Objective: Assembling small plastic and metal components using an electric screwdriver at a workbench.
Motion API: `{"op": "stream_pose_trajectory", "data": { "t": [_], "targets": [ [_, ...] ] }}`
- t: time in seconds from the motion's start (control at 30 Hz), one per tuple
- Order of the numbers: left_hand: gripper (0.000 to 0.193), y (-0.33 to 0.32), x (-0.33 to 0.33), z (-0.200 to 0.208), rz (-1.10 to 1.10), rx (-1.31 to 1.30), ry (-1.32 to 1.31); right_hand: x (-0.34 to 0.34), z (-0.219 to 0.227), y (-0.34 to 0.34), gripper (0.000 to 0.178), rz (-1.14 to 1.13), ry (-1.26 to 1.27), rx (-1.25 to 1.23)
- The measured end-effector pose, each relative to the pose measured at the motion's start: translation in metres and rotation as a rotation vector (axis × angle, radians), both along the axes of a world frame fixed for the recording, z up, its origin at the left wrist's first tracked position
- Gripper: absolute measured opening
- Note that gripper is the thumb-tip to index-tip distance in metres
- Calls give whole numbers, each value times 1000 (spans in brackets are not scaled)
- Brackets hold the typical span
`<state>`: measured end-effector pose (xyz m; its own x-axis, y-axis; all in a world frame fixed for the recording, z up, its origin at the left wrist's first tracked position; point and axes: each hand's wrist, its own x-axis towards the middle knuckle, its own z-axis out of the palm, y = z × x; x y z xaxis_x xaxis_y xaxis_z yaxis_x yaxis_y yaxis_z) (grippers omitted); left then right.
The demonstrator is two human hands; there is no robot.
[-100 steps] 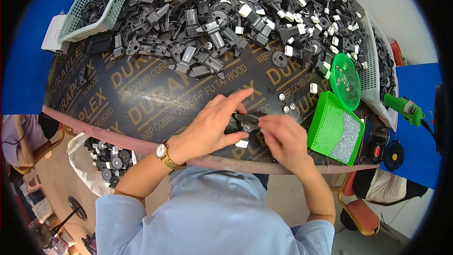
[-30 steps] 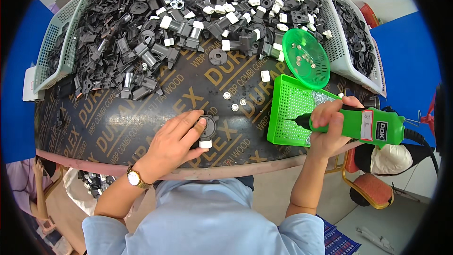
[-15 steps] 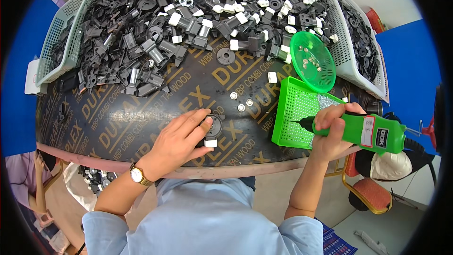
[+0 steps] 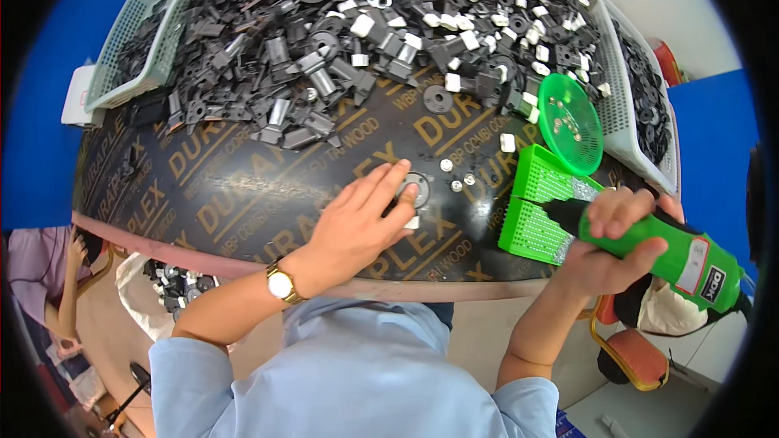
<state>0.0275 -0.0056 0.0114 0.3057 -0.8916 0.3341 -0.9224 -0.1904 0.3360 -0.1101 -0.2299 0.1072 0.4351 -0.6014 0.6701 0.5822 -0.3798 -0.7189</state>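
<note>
My left hand (image 4: pixel 361 223) is closed on a black round plastic part (image 4: pixel 420 184) lying on the table; the fingers cover much of its left side. A white block (image 4: pixel 413 223) shows at the part's near end. My right hand (image 4: pixel 613 247) is wrapped around a green electric screwdriver (image 4: pixel 694 266). Its thin bit points left over the near left side of a green perforated tray (image 4: pixel 510 237), apart from the black part. Three small round metal pieces (image 4: pixel 457 186) lie on the table between the black part and the tray.
A big heap of black plastic parts (image 4: pixel 268 57) covers the far table, with white blocks (image 4: pixel 508 143) among them and nearby. A green round basket (image 4: pixel 596 142) holds small metal pieces. Pale baskets (image 4: pixel 174 32) stand at both sides. Another person's arm (image 4: pixel 69 292) shows far left.
The view has shifted, so the table appears farther right. The screwdriver's bit has moved left relative to the tray, toward its edge. My left hand still holds the black part.
</note>
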Motion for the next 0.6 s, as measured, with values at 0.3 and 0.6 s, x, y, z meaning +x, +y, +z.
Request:
{"op": "stream_pose_trajectory", "data": {
  "t": [0.3, 0.6],
  "targets": [
    [46, -1, -1, -2, 5, -93, 45, 77, -21, 56, 58, 364, 45, 18],
    [56, 0, -1, -7, 6, -122, 75, 86, -24, 64, 47, 336, 130, -66]
  ]
}}
